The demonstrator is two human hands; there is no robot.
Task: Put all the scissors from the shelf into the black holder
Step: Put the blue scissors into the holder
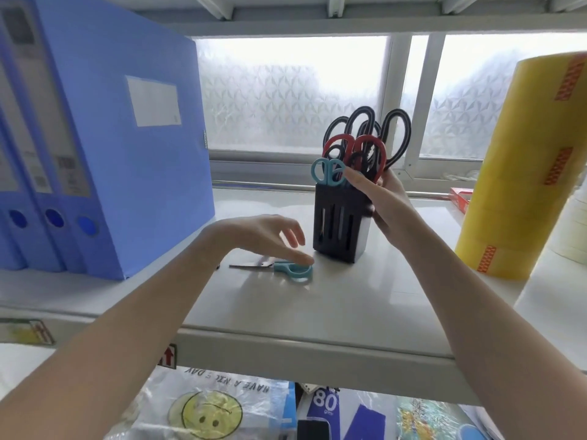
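One pair of teal scissors (287, 270) lies flat on the shelf (333, 300), just left of the black holder (338, 230). We hover our left hand (263, 238) over its handles, fingers loose and spread. Our right hand (386, 201) grips the holder's side, which is crowded with black, red and teal scissors.

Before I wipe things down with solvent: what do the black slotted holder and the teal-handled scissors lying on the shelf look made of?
Black slotted holder: probably moulded plastic, matte, with crisp vertical slots and little reflection. Teal-handled scissors lying flat: the handle loops look like smooth plastic; the thin grey blades look like bare metal, though blur leaves the finish uncertain.
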